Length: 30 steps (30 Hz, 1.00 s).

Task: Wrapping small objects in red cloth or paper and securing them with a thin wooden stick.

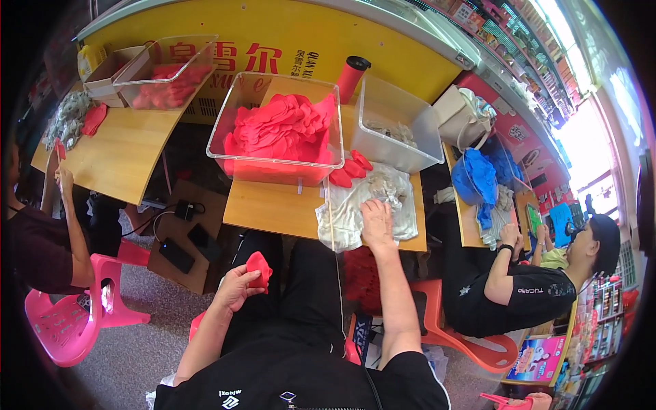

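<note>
- While a red fabric piece (259, 266) is gripped by the closed left hand (237, 285) fingers, pale cloth (362, 205) is pressed by the right hand (376, 220), fingers flat and open, on the worktop (273, 208).
- A clear bin (277, 130) of red pieces is seen behind.

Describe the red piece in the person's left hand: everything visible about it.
The red piece is small, soft and bright red, seemingly fabric or foam, bent into a rounded, folded shape. The left hand pinches it from below with the fingers closed round its lower edge, holding it above the lap, away from the wooden table. Nothing else touches it. It matches the red pieces heaped in the clear bin.
</note>
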Each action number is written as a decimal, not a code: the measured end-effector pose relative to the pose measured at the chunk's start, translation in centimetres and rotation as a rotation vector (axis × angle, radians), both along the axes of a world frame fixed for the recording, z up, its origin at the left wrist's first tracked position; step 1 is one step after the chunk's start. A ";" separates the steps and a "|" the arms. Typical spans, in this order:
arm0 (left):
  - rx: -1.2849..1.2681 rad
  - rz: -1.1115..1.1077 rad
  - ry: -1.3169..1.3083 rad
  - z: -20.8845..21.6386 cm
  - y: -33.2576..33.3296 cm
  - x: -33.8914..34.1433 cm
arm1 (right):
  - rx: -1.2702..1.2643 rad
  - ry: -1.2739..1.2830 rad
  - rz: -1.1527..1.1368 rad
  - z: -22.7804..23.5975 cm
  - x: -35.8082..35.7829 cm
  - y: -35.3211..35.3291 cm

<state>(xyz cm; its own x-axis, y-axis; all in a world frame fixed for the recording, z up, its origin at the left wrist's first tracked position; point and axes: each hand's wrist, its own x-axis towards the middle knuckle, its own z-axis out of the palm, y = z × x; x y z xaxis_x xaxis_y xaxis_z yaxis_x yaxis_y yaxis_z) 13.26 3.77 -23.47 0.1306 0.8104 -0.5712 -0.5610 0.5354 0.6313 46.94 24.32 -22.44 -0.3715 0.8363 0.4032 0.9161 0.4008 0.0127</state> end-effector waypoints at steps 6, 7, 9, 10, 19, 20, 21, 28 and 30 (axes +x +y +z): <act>-0.013 -0.080 -0.029 0.4 -0.3 0.7 | 0.009 -0.188 0.235 1.8 2.4 1.0; -0.014 -0.115 -0.042 0.5 -0.1 1.0 | 0.010 -0.111 0.243 1.6 3.0 1.2; -0.011 -0.147 -0.052 0.6 0.2 1.3 | 0.015 -0.032 0.255 1.3 3.4 1.1; -0.007 -0.149 -0.050 0.6 0.1 1.2 | -0.036 0.240 0.137 1.5 2.6 0.6; 0.025 -0.130 -0.103 1.3 1.1 1.7 | -1.004 2.248 -0.033 4.4 -3.7 -5.2; 0.075 -0.131 -0.137 1.9 1.6 2.1 | -1.151 2.364 -0.033 2.8 -3.9 -5.7; 0.071 -0.132 -0.137 2.9 2.3 2.8 | -1.300 2.475 -0.032 1.0 -3.8 -6.3; 0.239 -0.134 -0.308 3.0 5.8 4.2 | -1.506 2.481 -0.130 -1.1 -7.6 -9.9; 0.227 -0.150 -0.287 2.9 5.9 4.3 | -1.501 2.440 -0.098 -0.8 -8.4 -10.8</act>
